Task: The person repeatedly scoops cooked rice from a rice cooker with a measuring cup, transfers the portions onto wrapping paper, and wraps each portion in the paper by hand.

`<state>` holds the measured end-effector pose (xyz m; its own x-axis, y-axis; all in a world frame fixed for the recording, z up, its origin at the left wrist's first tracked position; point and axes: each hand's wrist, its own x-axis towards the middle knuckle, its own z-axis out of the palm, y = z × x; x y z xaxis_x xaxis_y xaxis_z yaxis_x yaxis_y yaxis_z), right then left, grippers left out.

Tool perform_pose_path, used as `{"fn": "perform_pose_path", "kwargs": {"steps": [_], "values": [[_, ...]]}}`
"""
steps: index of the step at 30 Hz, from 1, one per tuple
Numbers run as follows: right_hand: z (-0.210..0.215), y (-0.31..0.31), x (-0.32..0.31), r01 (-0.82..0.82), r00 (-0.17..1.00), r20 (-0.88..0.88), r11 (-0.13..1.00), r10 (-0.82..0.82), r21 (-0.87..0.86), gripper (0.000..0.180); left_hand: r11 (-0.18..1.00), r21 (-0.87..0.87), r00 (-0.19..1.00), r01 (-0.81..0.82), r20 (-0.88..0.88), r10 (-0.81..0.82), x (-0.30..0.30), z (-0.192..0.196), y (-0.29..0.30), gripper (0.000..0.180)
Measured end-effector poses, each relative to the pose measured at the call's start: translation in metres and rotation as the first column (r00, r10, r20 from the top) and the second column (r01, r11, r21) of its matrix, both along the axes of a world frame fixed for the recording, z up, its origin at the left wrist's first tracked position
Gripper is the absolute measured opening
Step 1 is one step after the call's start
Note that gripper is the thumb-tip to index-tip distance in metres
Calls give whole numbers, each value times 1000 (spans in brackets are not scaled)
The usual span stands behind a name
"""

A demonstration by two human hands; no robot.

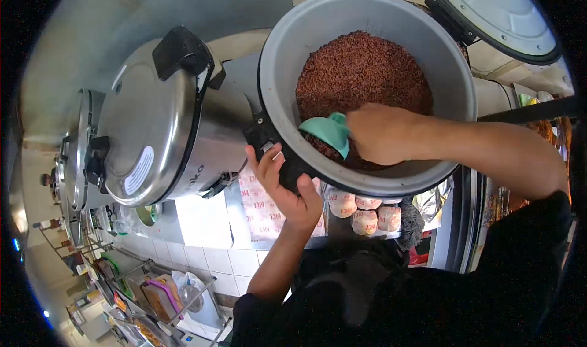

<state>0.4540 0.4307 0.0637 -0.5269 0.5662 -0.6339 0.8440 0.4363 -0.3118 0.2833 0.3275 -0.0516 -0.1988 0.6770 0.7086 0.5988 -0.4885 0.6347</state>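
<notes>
A large grey pot (373, 7), its hinged lid (501, 11) swung up at the far right, holds reddish-brown cooked rice (361, 66). Down inside it, my right hand (380, 134) is closed on a light green plastic scoop (327, 132), whose bowl is tilted against the rice at the near left wall. Part of the scoop's grip is hidden by my fingers. Outside the rim, my left hand (284, 188) grasps the black handle (287, 166) on the pot's near left side, thumb and fingers on either side of it.
Left of the pot stands a closed steel rice cooker (153, 121), with more cookers beyond. Below the pot are several round paper-wrapped packets (365, 222) and printed wrapping sheets (266, 209) on the counter. A dark-framed display case (471, 225) is close at the right.
</notes>
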Motion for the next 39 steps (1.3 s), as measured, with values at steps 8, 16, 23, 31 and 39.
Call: {"fn": "perform_pose_path", "kwargs": {"steps": [8,16,23,31,39], "values": [[73,-35,44,98,957,-278,995,-84,37,30,991,-66,990,114,-77,-119,-10,14,-12,47],[80,-124,32,556,425,-420,597,-802,-578,29,827,-435,929,355,65,-365,-106,-73,-106,59],[-76,-218,-47,475,305,-294,412,-906,-778,49,638,-770,771,-19,-417,-481,-165,-176,-189,80],[-257,-232,-97,617,674,-648,753,-354,230,71,636,-729,869,254,-117,-481,-196,-192,-203,80],[-270,-271,-164,196,973,20,869,-231,455,88,622,-783,692,13,-442,-570,-213,-174,-221,89]]}}
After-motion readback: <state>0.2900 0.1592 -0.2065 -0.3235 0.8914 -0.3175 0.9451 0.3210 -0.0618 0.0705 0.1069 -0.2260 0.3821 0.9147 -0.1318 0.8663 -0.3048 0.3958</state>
